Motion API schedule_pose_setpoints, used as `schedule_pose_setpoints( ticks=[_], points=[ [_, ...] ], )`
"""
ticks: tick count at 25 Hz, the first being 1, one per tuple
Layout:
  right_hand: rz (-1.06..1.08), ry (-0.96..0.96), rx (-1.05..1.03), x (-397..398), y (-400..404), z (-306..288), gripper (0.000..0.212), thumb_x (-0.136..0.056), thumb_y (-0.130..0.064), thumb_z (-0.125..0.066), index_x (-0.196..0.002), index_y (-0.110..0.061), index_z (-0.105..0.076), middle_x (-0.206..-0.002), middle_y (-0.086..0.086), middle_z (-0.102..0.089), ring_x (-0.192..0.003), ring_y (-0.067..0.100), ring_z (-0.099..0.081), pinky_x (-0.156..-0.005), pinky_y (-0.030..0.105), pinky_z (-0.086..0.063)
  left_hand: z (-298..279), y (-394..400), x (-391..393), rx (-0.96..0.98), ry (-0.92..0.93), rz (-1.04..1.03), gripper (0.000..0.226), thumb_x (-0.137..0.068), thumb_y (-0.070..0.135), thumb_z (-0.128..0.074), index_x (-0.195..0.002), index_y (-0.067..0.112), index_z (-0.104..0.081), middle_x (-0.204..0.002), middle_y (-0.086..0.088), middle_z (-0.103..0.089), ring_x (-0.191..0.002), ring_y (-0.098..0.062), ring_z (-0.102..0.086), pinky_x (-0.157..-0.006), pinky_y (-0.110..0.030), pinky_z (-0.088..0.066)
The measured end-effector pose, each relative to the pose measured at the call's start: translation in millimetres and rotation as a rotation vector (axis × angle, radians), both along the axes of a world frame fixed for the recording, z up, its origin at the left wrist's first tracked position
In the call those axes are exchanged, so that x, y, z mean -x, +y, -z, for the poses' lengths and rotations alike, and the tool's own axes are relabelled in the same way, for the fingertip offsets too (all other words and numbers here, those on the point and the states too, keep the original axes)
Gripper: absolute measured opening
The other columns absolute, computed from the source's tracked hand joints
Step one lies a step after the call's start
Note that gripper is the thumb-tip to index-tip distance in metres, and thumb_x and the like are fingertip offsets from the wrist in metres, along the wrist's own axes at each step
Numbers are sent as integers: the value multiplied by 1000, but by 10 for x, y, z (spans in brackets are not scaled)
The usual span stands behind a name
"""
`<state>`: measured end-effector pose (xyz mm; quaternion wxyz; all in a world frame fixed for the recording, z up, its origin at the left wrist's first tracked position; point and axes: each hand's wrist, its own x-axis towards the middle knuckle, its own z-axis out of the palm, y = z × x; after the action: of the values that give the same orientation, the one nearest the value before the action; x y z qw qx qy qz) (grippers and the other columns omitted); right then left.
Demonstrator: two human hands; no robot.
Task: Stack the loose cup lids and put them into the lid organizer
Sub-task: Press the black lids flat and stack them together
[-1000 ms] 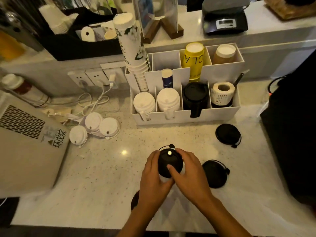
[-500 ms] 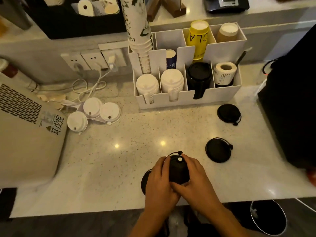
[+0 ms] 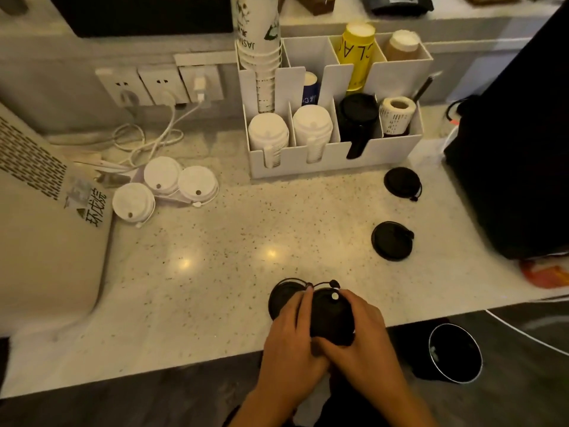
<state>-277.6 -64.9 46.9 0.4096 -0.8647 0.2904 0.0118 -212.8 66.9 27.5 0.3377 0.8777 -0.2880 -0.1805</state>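
Both hands grip a small stack of black lids (image 3: 331,315) at the counter's front edge: my left hand (image 3: 288,343) on its left side, my right hand (image 3: 363,340) on its right. Another black lid (image 3: 281,295) lies on the counter just left of the stack, partly hidden by my left fingers. Two loose black lids lie to the right, one nearer (image 3: 391,240) and one farther (image 3: 401,182). Three white lids (image 3: 172,188) lie at the left. The white lid organizer (image 3: 335,158) stands at the back, holding white and black lid stacks.
A beige machine (image 3: 40,229) fills the left side and a black appliance (image 3: 520,161) the right. Wall sockets with white cables (image 3: 160,131) sit behind the white lids. A black bin (image 3: 454,354) stands below the counter edge. Paper cup stacks (image 3: 260,41) stand in the organizer's back row.
The view tilted down and my hands drew the black lid stack back toward the counter's front edge. A lid under my left wrist has come into view beside the stack.
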Motion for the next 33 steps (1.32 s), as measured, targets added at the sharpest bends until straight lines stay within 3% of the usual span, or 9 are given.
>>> schedule_pose_setpoints(
  ticks=[3,6,11,14,17,20,24,29,33],
  points=[
    [-1,12,64,31,-62,8,86,-68,-53,-80,-140,-41,-36,-129,-26,-41,-123,0,-34,-98,16,-30,124,218,-175,-54,-57,106,99,-79,77,-45,-154,27,-5,-160,0,-24,-145,-16,-26,-119,-31,-25],
    [35,17,97,82,-132,27,85,-69,-50,-81,-140,-38,-37,-130,-22,-43,-125,7,-35,-98,21,-31,224,352,-438,-47,-102,124,102,-78,72,-57,-155,27,-7,-161,3,-22,-146,-10,-20,-120,-26,-17],
    [59,43,109,146,-125,45,88,-71,-51,-80,-144,-33,-35,-141,-11,-45,-129,10,-32,-103,24,-31,277,357,-857,-158,-112,393,116,-73,66,-65,-155,28,7,-165,3,-8,-151,-16,-6,-123,-38,-14],
    [60,56,103,188,-94,57,87,-72,-50,-80,-144,-34,-33,-142,-11,-43,-130,9,-30,-103,23,-29,316,359,-951,-129,-114,463,108,-77,58,-65,-156,26,1,-161,1,-24,-148,-17,-20,-122,-36,-17],
    [82,73,86,198,-82,60,88,-73,-52,-79,-144,-36,-31,-143,-11,-42,-132,9,-28,-106,26,-31,391,363,-925,-88,-150,378,102,-77,58,-66,-156,24,-11,-151,0,-42,-137,-19,-39,-116,-31,-26],
    [59,84,117,151,-55,85,88,-72,-56,-77,-145,-37,-31,-142,-11,-42,-130,10,-30,-105,25,-32,517,364,-799,-84,-176,216,102,-75,66,-65,-154,20,-19,-145,-4,-48,-131,-22,-45,-112,-36,-34],
    [26,75,124,91,12,119,90,-70,-61,-75,-145,-39,-31,-135,-10,-41,-126,9,-33,-98,20,-34,587,409,-609,-35,-105,30,108,-69,71,-67,-152,18,-22,-145,-6,-46,-132,-23,-42,-112,-42,-36],
    [-49,77,127,-91,105,128,97,-73,-58,-75,-151,-31,-24,-136,-15,-37,-128,6,-28,-104,23,-34,651,583,-600,17,-87,46,106,-73,66,-69,-154,17,-20,-155,-3,-35,-144,-19,-30,-117,-44,-31],
    [-102,9,181,-269,194,137,86,-71,-61,-74,-142,-32,-36,-131,-19,-40,-119,-1,-29,-101,18,-31,668,648,-659,-1,-105,14,101,-75,69,-67,-151,14,-28,-154,-2,-38,-146,-16,-29,-117,-42,-33]
  ],
)
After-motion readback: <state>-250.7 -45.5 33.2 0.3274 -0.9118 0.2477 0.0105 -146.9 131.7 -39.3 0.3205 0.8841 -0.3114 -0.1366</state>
